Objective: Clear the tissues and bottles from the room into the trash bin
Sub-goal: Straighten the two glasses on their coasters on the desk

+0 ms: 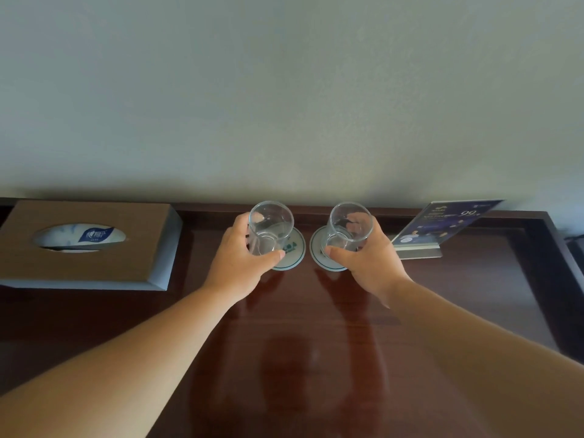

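Left hand [240, 260] grasps the upright left glass [268, 229], right hand [363, 257] the right glass [347, 229], both over coasters [297, 245]. Tissues [79, 237] sit in a box [94, 210] well left of the left grip, which is nearer (no bottle or bin visible). Card [448, 222] right of the right grip reads "99".

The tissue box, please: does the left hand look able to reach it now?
Probably not yet: the left hand grips a glass, though only bare desk lies between it and the tissue box.
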`<state>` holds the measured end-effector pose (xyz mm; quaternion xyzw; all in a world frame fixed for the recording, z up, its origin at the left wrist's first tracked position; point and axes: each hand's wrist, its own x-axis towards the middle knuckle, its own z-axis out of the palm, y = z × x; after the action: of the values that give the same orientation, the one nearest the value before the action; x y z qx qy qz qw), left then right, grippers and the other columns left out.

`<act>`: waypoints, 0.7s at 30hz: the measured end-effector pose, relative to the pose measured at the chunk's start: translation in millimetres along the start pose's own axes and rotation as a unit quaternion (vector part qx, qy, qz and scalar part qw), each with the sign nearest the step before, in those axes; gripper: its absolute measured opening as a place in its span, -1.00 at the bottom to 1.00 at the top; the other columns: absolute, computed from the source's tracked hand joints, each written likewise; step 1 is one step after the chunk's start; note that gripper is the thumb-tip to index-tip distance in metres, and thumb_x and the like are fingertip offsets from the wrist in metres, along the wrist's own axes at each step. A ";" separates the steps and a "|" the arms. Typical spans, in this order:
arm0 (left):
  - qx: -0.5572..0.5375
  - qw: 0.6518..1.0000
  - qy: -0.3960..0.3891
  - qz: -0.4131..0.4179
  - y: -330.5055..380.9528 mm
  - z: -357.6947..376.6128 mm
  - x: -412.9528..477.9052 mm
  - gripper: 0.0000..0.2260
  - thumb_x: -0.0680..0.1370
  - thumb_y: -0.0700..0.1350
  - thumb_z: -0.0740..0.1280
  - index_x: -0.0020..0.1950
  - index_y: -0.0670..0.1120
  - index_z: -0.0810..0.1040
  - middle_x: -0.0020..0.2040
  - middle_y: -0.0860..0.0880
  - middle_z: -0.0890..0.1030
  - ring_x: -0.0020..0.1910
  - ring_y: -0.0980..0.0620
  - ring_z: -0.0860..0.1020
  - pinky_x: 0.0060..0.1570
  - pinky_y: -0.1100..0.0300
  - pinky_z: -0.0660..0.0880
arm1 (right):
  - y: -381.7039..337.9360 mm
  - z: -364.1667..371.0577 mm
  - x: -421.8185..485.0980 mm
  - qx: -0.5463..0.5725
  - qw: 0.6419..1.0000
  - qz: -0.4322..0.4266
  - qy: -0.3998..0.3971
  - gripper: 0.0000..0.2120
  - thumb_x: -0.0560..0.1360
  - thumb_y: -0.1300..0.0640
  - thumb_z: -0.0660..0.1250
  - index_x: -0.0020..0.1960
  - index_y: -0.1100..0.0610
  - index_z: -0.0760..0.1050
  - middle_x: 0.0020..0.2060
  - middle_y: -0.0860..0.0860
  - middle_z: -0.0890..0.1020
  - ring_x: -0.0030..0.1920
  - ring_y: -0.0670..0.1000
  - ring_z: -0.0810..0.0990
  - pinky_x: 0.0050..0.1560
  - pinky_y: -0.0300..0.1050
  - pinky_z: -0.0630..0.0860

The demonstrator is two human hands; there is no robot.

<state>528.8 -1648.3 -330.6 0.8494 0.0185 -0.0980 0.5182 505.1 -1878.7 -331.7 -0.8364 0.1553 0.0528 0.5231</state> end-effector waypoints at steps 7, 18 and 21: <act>-0.015 0.999 -0.032 0.007 12.1 10.4 7.5 -0.53 0.27 0.07 0.50 -0.02 0.49 0.36 -0.03 0.31 0.52 0.04 0.40 0.44 -0.09 0.40 0.30 | -1.2 0.0 2.8 0.003 1.000 0.000 -0.001 -0.30 0.25 -0.13 0.54 0.30 -0.21 0.29 0.11 -0.24 0.52 0.06 -0.17 0.55 -0.15 -0.27 0.48; 0.260 0.965 0.031 0.029 -2.5 26.0 2.7 -0.27 0.23 0.22 0.50 0.31 0.08 0.28 0.20 0.03 0.45 0.21 -0.08 0.37 0.12 0.01 0.33 | -3.7 -1.7 0.5 -0.008 1.000 0.000 -0.001 -0.31 0.29 -0.11 0.54 0.32 -0.19 0.28 0.07 -0.26 0.50 -0.04 -0.27 0.51 -0.29 -0.37 0.40; 0.326 0.942 0.073 0.033 -7.7 34.8 0.9 -0.24 0.19 0.29 0.50 0.24 0.00 0.32 0.19 0.00 0.48 0.21 -0.12 0.39 0.06 -0.02 0.33 | -3.3 -1.9 0.2 -0.007 1.000 0.001 -0.003 -0.31 0.29 -0.11 0.54 0.32 -0.20 0.28 0.09 -0.25 0.50 -0.03 -0.28 0.51 -0.28 -0.37 0.40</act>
<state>523.6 -1675.6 -353.0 0.9769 -0.0045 -0.0190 0.2126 506.2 -1879.1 -328.1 -0.8399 0.1541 0.0566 0.5174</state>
